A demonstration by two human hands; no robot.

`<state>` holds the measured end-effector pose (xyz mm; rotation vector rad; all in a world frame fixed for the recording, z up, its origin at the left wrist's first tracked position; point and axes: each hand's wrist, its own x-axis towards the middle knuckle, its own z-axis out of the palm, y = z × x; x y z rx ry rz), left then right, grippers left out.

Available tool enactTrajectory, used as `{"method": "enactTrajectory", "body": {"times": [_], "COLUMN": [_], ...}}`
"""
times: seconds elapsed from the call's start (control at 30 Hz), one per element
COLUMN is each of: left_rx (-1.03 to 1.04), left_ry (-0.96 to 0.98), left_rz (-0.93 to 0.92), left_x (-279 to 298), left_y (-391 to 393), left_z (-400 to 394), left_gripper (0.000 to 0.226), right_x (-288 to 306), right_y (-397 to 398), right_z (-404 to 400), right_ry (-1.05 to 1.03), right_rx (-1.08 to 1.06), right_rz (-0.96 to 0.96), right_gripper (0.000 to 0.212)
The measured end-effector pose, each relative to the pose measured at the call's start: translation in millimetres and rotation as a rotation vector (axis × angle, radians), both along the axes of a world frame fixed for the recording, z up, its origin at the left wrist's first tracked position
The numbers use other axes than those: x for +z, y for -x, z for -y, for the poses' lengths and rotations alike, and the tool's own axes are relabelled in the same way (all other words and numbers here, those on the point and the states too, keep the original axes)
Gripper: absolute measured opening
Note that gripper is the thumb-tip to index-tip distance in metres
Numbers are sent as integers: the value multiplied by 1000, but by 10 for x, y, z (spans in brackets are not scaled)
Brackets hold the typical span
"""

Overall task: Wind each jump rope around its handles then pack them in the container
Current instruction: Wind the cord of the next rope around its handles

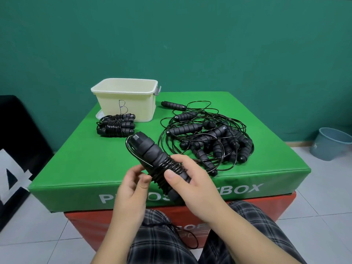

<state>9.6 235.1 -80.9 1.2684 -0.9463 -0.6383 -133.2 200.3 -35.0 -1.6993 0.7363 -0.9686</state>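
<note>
I hold a black jump rope (152, 153) above the near edge of the green box, its two foam handles together and tilted up to the left. Thin black cord is coiled around their middle. My right hand (192, 180) grips the handles over the coils. My left hand (131, 185) pinches the cord beside the coils, and a loop of cord hangs down over my lap. Two wound ropes (116, 125) lie in front of the cream container (133, 103) marked "B", which stands open at the back left. A tangled pile of unwound ropes (209, 136) lies at the right.
Everything rests on a green padded box (80, 159) stacked on a red one (257, 208). A blue bucket (329, 143) stands on the tiled floor at the right. A flat lid lies under the container. A green wall is behind.
</note>
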Motion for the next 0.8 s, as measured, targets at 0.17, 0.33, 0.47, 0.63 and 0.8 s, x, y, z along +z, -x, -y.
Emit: {"method": "enactTrajectory", "body": {"times": [0.17, 0.33, 0.47, 0.63, 0.8], "left_rx": [-69, 79, 139, 104, 29], "left_ry": [-41, -12, -23, -48, -16], "left_rz": [155, 124, 178, 234, 250], "left_x": [33, 124, 116, 114, 157], "left_y": [-4, 66, 90, 67, 72], "left_z": [-44, -73, -62, -81, -107], "left_gripper": [93, 57, 65, 57, 31], "right_x": [-71, -143, -208, -210, -167], "right_y": [3, -33, -42, -66, -19], "right_z": [71, 94, 110, 69, 115], "right_ry": [-6, 246, 579, 562, 584], "right_rx": [29, -195, -276, -185, -195], "right_rz": [0, -123, -127, -245, -391], "right_gripper": [35, 34, 27, 42, 63]}}
